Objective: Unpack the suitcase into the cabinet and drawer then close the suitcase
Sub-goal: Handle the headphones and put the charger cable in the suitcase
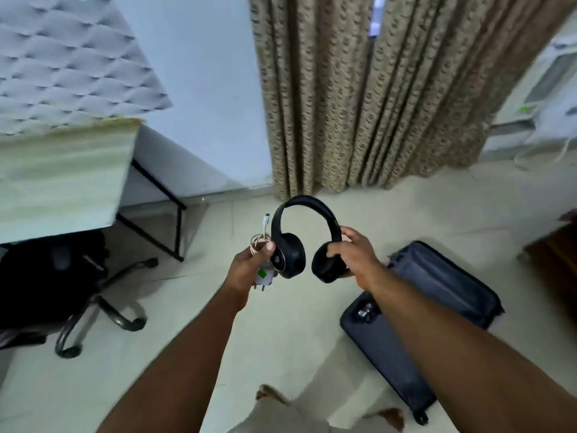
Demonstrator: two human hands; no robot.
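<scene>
From my head camera I look down at both my arms, stretched out in front of me over the floor [281, 339]. I think I am in the middle of unpacking: I have things in my hands and must now carry them to the cabinet or the drawer. I cannot see either of those here, so my next move is to turn and find them, and walk without dropping anything.

My left hand [249, 267] is curled round a white charger [264, 276] and its rolled-up cable [258, 240]. My thumb also presses on one ear cup of the black headphones [304, 235]. My right hand [354, 256] grips the other ear cup, fingers [335, 252] wrapped over the top of it. So the headphones hang between my two hands, band up, both arms held out about level.

The suitcase [437, 295] lies open on the floor, down to my right, under my right arm. I cannot tell what is left in it. It is not closed yet, so that step comes later.

To my left are a table [62, 182] and a chair [78, 292]. A curtain [359, 104] hangs ahead.
</scene>
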